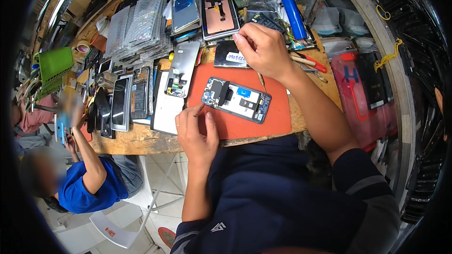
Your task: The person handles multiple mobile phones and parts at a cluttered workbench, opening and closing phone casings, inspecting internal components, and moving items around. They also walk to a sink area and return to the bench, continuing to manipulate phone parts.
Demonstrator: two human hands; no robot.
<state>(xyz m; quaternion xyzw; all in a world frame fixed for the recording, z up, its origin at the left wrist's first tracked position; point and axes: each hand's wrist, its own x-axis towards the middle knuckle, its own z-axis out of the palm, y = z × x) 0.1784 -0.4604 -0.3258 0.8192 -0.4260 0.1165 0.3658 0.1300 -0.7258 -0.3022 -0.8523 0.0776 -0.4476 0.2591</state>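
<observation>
The left hand (197,129) is rested on the red mat (278,112), fingers curled, a tiny part pinched at thumb and forefinger just beside the opened phone (236,99). A thin tool (262,81) is gripped by the right hand (263,50), held above the mat. The phone lies at mid-mat on the wooden bench (141,138).

Bright and even from overhead; soft shadows only; mild glare on the phone screens (184,11); sharp at centre; strongly bent and black at the fisheye rim.
</observation>
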